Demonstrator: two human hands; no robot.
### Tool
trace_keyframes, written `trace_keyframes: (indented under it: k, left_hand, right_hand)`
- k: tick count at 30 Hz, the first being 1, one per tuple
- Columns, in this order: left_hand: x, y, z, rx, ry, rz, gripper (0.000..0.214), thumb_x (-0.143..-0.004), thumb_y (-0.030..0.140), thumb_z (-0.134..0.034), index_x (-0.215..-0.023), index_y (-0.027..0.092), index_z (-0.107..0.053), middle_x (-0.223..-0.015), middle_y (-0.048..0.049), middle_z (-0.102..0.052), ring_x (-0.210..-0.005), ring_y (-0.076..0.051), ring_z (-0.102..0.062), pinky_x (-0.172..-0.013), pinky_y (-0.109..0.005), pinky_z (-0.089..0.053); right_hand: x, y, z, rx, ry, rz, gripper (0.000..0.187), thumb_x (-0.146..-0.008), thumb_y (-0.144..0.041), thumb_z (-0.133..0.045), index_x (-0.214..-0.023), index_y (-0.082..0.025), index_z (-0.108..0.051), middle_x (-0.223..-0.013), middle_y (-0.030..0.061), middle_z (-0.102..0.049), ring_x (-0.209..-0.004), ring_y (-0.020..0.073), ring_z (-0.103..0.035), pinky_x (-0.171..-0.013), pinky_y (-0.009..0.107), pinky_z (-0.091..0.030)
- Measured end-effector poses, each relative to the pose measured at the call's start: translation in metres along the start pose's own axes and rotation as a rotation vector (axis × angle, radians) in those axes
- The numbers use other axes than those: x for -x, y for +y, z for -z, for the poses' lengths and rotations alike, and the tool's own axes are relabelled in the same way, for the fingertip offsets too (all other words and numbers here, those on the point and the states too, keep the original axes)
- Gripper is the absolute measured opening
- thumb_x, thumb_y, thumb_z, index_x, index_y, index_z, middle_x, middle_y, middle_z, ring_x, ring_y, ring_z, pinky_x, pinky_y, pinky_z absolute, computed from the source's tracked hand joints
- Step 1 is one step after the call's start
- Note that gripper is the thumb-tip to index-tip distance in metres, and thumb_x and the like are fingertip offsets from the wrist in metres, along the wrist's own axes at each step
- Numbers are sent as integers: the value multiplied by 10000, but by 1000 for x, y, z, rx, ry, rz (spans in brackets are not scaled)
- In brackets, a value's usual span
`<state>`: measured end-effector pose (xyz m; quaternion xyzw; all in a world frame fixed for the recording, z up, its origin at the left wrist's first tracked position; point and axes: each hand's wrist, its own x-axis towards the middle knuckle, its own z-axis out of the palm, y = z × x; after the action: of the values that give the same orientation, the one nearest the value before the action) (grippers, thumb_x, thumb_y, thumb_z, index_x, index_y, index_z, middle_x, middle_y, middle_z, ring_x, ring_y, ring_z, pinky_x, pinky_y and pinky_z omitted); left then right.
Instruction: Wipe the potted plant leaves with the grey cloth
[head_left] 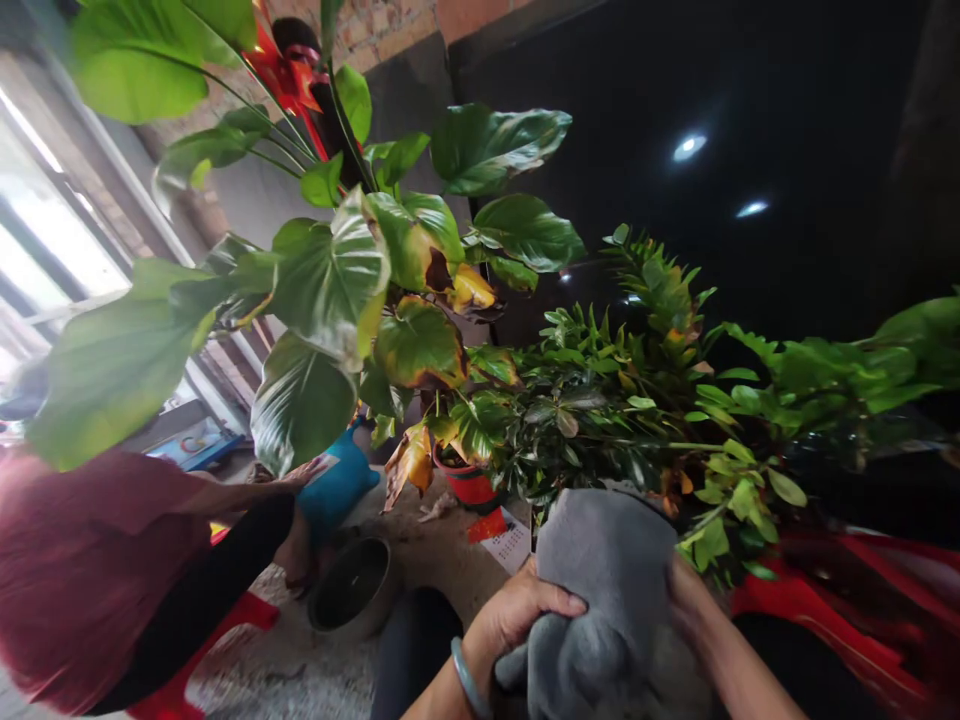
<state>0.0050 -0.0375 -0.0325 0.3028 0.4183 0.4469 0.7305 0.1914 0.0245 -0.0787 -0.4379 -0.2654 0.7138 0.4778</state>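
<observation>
Grey cloth (pixel 611 560), one: bunched, at lower right of centre, long axis running up the frame, between both hands, equally near. Left hand (pixel 529 605): was clamped on its left edge. Right hand (pixel 691 600): met its right edge; fingers hidden, grip unclear. Leafy plants (pixel 592 400): stood beyond, centre.
</observation>
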Motion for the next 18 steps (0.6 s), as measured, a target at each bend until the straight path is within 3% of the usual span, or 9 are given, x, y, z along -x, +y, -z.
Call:
trace_keyframes:
  k: [5, 8, 11, 14, 18]
  left_hand:
    - [-4, -3, -21, 183, 230, -149, 549, -316, 301, -898, -801, 148, -691, -710, -48, -725, -657, -202, -637, -680, -315, -504]
    - [-1, -14, -31, 170, 350, -154, 636, -317, 413, -905, -844, 148, -666, -736, -59, -729, -714, -226, -652, -707, -331, -515]
    - [2, -23, -36, 43, 443, -154, 658, -397, 508, -866, -907, 139, -676, -923, -117, -754, -934, -293, -667, -861, -366, -507]
    - [4, -28, -35, -76, 418, -220, 673, -473, 601, -799, -952, 138, -705, -1091, -149, -732, -1114, -331, -613, -996, -383, -449]
    - [6, -27, -34, -109, 285, -236, 788, -520, 714, -717, -1051, 132, -714, -1222, -157, -688, -1223, -355, -548, -1072, -403, -396]
  right_hand:
    - [41, 11, -24, -173, -118, -156, 523, -578, -666, -718, -788, -187, -690, -796, 145, -764, -991, 389, -689, -759, 472, -574]
    - [64, 30, -28, -110, -27, -113, 562, -508, -608, -820, -865, -190, -706, -846, 109, -776, -1050, 361, -672, -815, 436, -574]
    - [79, 39, -33, -22, 107, -61, 525, -473, -501, -886, -853, -190, -702, -838, 66, -780, -1060, 317, -675, -849, 358, -567]
    - [88, 38, -45, 15, 145, 13, 521, -488, -498, -884, -855, -181, -696, -828, 57, -780, -1014, 305, -696, -847, 334, -567]
    - [91, 40, -58, 71, 216, 119, 614, -475, -556, -853, -908, -156, -682, -818, 86, -782, -929, 345, -719, -822, 406, -572]
